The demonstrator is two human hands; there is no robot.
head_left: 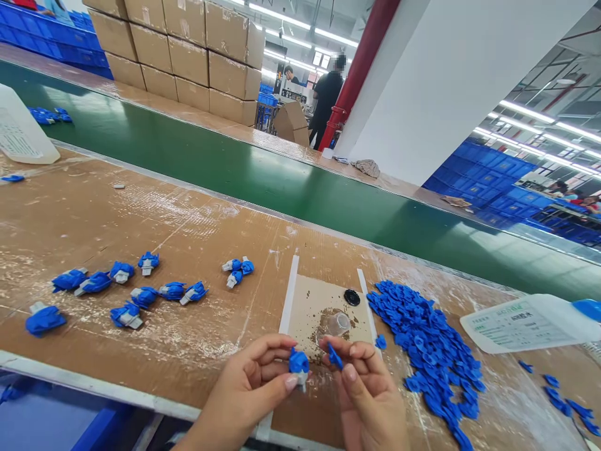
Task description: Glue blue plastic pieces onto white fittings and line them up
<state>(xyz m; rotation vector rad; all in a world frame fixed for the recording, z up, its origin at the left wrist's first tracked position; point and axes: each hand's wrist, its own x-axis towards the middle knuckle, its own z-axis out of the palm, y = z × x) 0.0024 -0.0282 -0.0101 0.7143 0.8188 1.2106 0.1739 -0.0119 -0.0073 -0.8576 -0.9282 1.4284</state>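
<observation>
Left hand [256, 379] pinches a blue-and-white nozzle piece [298, 364] just left of the right hand [364, 388], which grips a small blue clip [335, 356] — both likely light, stiff plastic, best pinched by their edges.

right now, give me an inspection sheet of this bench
surface: brown worktable, scuffed with white marks; tan pad in front of the hands.
job's things: left hand holds a blue and white part; right hand pinches a small blue clip.
clutter: pile of blue clips to the right; finished parts to the left; clear cup and black disc on the pad; white bottle lying down.
grippers: both hands closed on their pieces.
cables: nothing seen.
surroundings: green belt, stacked boxes, a person standing far off.
</observation>
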